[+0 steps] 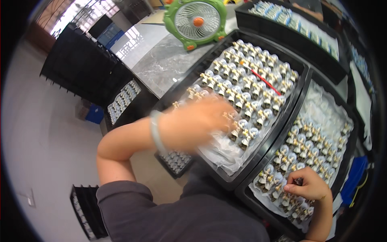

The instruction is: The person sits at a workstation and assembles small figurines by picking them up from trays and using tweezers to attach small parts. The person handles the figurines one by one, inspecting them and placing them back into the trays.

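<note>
Small white-and-gold figurines with clear round heads (311, 151) stand in slanting rows beneath your hands, spread over two black trays placed side by side. Your right hand (307, 184) is at the near part of the right tray (252, 203), its fingers curled inward and its thumb and forefinger closed around a small dark piece (298, 181), most of which is hidden by your grip. Figurines stand just beside those knuckles on the left and far sides.

Your left hand (213, 115), a pale bracelet (156, 131) at its wrist, is over the near part of the left tray (282, 52). It is blurred, and whether its fingers are spread or pressed together, or hold or touch a figurine, cannot be told. A thin red stick (266, 82) lies slantwise across the figurines toward the far right of that tray.

Crumpled white lining shows at the left tray's near end and the right tray's far end. Beyond the trays, a green fan with an orange hub (197, 22) stands on a grey marbled tabletop (165, 60). At far right, a long black bin (290, 46) holds blue-and-white pieces; to the left rises a black stack of trays (78, 66).
</note>
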A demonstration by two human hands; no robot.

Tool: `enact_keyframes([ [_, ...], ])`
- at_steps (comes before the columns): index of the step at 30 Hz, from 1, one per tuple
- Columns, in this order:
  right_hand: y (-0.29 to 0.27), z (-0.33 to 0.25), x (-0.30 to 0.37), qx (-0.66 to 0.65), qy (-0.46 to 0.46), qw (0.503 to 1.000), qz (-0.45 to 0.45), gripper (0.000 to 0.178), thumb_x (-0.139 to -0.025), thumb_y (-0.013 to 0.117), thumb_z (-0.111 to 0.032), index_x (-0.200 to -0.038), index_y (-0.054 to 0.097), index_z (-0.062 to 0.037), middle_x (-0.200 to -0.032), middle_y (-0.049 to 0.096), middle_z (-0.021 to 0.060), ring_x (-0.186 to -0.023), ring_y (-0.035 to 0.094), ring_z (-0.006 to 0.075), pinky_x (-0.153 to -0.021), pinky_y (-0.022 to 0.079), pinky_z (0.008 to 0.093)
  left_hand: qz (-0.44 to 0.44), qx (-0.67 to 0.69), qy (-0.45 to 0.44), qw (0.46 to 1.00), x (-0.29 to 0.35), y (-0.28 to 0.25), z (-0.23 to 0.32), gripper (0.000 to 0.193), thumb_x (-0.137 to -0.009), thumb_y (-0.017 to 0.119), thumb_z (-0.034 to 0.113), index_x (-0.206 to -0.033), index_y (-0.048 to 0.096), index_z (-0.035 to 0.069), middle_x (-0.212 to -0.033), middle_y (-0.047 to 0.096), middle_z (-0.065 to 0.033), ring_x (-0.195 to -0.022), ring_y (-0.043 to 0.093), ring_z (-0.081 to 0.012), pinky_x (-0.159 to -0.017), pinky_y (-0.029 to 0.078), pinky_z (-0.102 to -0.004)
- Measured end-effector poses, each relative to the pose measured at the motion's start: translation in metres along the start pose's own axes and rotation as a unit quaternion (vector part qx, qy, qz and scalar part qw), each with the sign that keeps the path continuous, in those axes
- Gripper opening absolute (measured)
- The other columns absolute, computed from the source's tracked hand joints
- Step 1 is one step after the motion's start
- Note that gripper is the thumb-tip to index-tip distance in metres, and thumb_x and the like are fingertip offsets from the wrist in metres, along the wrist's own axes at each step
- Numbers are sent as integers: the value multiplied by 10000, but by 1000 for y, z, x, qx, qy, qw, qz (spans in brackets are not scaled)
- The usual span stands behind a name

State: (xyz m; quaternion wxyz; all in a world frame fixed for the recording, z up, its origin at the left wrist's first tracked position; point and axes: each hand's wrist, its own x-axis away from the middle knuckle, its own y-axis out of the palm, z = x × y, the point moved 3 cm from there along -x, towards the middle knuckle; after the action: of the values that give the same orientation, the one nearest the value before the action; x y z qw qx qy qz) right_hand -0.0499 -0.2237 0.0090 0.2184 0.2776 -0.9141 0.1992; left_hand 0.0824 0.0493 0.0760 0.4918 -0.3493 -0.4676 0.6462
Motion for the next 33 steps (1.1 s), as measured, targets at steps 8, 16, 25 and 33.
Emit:
enact_keyframes([
  [8,-7,13,-1,-50,54,993,95,160,-783,643,-130,-712,581,0,-545,562,21,-444,513,59,-393,382,200,-117,365,525,760,-92,74,198,109,-726,534,115,-725,539,7,-751,551,-168,-720,556,-309,-636,446,-406],
  [16,-16,30,14,-29,56,977,204,98,-762,626,-69,-720,594,14,-546,491,-63,-499,415,-8,-428,298,172,-64,420,531,733,-112,96,216,119,-724,538,125,-723,545,6,-750,556,-168,-717,559,-311,-636,449,-405],
  [25,-9,20,-8,-50,-1,985,163,155,-768,580,-49,-633,529,7,-504,532,15,-397,490,58,-361,365,200,-63,439,473,761,-107,100,208,131,-723,541,136,-720,551,6,-749,562,-168,-713,563,-313,-636,452,-405],
  [33,-10,27,-2,-19,4,988,156,104,-732,586,-30,-649,539,12,-496,522,12,-404,497,61,-377,370,196,-67,448,469,758,-113,106,211,141,-722,545,146,-717,557,6,-747,568,-168,-711,566,-315,-636,455,-405],
])
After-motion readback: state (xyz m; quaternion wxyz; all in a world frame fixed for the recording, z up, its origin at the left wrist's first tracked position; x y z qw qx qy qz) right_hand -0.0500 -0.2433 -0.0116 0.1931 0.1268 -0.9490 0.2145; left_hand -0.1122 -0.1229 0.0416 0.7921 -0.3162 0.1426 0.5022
